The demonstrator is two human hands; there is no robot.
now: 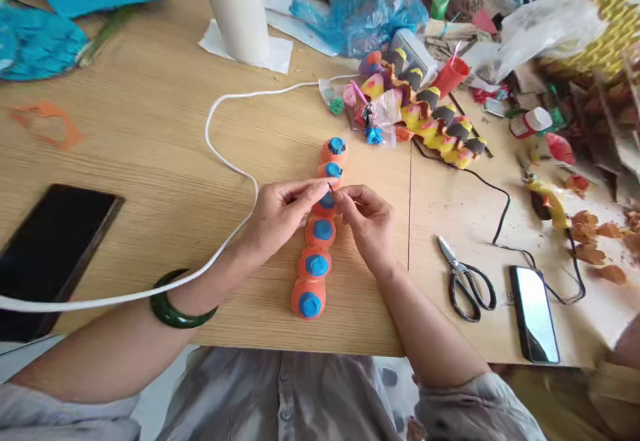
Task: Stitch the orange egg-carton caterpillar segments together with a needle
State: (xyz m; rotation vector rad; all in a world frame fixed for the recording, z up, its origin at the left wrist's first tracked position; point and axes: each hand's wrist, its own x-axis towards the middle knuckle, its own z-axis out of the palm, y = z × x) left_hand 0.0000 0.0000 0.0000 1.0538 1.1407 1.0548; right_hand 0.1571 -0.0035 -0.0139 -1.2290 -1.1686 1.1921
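A row of orange egg-carton cups with blue round patches (320, 230) lies lengthwise on the table in front of me. Above its upper part, my left hand (287, 211) and my right hand (365, 218) meet with fingertips pinched. Between them shows a short, thin black strip (331, 188); its material is too small to make out. Both hands appear to grip it, one at each end. Dark marks show on the farthest cup, and my fingers partly cover the cups beneath them.
Scissors (465, 280) and a phone (536, 314) lie at right; a black tablet (50, 254) lies at left. A white cable (220, 151) crosses my left forearm. Painted egg-carton strips (430, 111), a blue plastic bag (375, 11) and a white cylinder (237, 11) stand farther back.
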